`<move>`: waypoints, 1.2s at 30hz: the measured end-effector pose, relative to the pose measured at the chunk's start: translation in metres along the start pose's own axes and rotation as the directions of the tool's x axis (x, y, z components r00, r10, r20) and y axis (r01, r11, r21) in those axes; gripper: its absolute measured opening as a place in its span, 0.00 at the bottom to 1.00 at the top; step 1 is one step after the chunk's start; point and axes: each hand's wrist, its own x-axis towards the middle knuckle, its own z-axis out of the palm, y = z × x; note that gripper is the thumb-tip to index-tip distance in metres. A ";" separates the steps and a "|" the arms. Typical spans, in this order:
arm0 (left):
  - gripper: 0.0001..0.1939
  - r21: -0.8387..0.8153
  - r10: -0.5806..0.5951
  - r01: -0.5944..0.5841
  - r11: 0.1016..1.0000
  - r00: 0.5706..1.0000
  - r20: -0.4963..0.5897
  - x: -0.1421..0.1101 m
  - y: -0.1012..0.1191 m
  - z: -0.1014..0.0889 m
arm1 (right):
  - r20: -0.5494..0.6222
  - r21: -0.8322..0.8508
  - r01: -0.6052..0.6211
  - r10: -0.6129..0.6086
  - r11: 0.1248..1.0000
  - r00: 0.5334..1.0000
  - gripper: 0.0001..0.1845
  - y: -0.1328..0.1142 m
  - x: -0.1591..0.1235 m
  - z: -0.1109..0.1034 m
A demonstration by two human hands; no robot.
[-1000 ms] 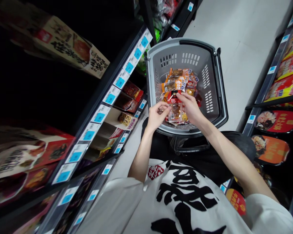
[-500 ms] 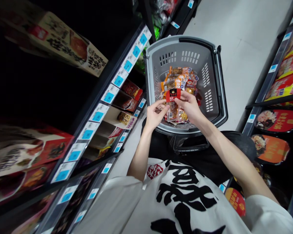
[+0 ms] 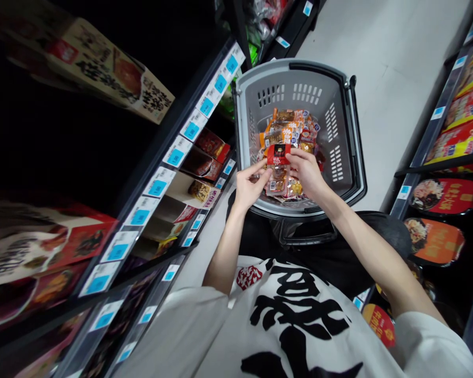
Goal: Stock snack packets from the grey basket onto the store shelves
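A grey plastic shopping basket (image 3: 341, 100) stands on the floor in front of me, with several orange and red snack packets (image 3: 289, 126) piled in it. Over its near rim both hands hold one small packet with a red top (image 3: 278, 163). My left hand (image 3: 250, 186) pinches the packet's left edge with thumb and fingers. My right hand (image 3: 309, 173) grips its right side, fingers curled. The packet stands upright between them, its clear lower part showing a barcode label.
Dark store shelves (image 3: 173, 157) with blue price tags and boxed snacks run along the left. More shelves with round food bowls (image 3: 437, 241) and yellow-red packets (image 3: 465, 126) stand at the right. Pale floor (image 3: 390, 47) stretches beyond the basket. A black basket handle (image 3: 307, 233) lies near my knees.
The red-topped packet has come up from the pile and now stands upright between both hands. The hands shifted slightly; the basket stayed put.
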 end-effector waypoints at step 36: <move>0.30 -0.027 -0.042 0.042 0.999 0.999 0.000 -0.001 -0.001 0.000 | -0.005 -0.011 -0.009 0.009 1.000 1.000 0.06 -0.005 -0.005 -0.001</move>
